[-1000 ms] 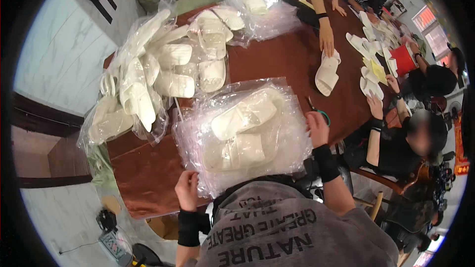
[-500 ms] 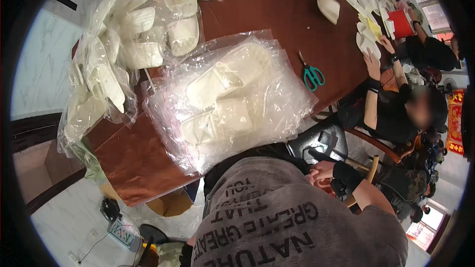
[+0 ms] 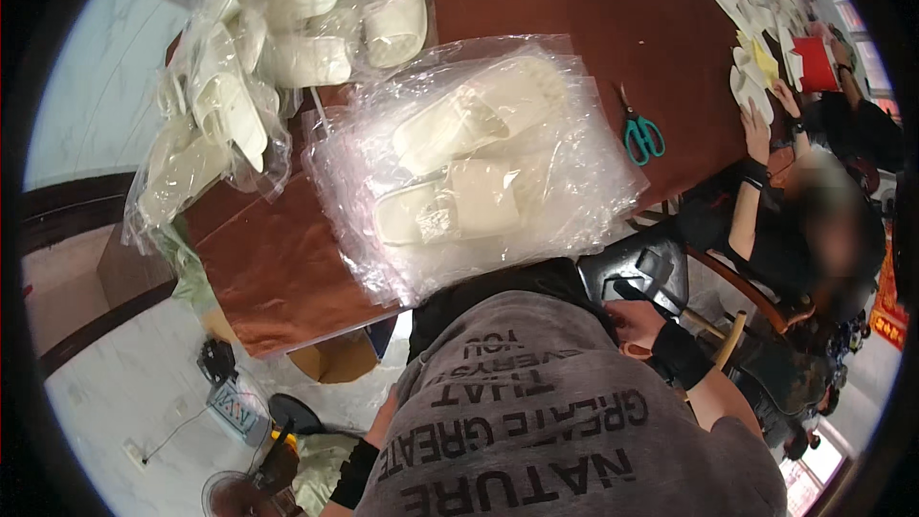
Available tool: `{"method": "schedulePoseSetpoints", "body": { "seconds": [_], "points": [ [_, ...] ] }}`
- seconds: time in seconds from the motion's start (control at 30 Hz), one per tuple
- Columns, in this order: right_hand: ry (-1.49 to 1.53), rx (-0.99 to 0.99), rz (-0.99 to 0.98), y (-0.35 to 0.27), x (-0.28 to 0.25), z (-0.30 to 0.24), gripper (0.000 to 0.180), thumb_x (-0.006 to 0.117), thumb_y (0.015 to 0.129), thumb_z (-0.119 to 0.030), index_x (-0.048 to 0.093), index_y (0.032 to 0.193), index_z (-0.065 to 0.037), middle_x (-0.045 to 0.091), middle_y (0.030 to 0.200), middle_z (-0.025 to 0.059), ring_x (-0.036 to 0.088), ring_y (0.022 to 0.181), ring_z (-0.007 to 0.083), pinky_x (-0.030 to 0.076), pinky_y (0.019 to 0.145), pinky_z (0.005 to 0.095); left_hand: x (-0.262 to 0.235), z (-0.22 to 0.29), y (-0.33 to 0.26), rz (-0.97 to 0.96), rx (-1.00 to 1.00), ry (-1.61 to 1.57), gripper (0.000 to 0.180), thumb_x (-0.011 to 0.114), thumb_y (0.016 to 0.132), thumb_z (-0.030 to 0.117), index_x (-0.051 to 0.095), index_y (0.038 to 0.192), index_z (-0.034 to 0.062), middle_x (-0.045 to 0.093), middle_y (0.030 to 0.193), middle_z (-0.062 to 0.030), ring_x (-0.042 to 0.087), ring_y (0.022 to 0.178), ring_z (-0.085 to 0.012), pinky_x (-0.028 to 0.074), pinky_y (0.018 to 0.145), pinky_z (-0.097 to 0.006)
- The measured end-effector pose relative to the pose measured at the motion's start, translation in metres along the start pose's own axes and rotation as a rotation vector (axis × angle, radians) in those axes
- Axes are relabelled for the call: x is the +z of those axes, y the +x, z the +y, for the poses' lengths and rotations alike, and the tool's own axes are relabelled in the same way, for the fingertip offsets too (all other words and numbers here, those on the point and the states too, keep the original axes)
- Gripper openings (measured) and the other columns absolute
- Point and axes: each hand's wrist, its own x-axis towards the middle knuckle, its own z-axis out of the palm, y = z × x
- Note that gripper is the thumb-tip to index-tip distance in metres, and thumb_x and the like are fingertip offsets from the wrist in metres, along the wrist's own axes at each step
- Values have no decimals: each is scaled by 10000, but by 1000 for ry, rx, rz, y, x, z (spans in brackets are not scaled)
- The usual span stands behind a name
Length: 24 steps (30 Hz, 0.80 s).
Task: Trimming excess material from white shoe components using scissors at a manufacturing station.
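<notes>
My right hand (image 3: 639, 325) is at my right hip, beside the shirt hem. Its fingers look curled, and whatever they may hold is hidden. At my left side, a small part of my left hand (image 3: 385, 415) shows past the shirt; its fingers are out of sight. In front of me, a pair of cream-white slippers (image 3: 483, 196) in clear plastic lies on a stack of clear plastic bags (image 3: 584, 196). Neither hand touches them. Scissors (image 3: 642, 137) with teal handles lie to the right of the stack.
More bagged slippers (image 3: 230, 115) are heaped at the left of the brown-covered table (image 3: 258, 278). At right, a co-worker's hand (image 3: 756, 129) touches a white slipper (image 3: 750, 96). A black stool (image 3: 661, 273) stands by my right hip, an open cardboard box (image 3: 335, 357) below the table.
My view has shifted, so the table things sit farther right and higher. My left hand and wristband have come into sight. The slipper held by another person at the far side has left view.
</notes>
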Motion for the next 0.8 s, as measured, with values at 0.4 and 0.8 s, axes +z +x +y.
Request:
{"method": "schedulePoseSetpoints", "body": {
  "seconds": [0.4,0.8],
  "points": [
    [17,107,-230,-41,1,-5,294,625,776,-198,613,1015,-29,641,860,134,642,813,226,489,704,313,-11,24,0,-223,30,-253,410,637,863,78,523,1250,3,606,1209,-83,523,1082,-138,404,952,-294],
    [-970,16,1142,23,-358,240,485,400,969,-371,377,1421,-198,575,1180,198,541,1081,343,429,875,452,-1,73,83,-188,249,-239,193,635,881,116,548,1013,5,608,919,-36,545,864,-87,464,777,-250]
  ]
}}
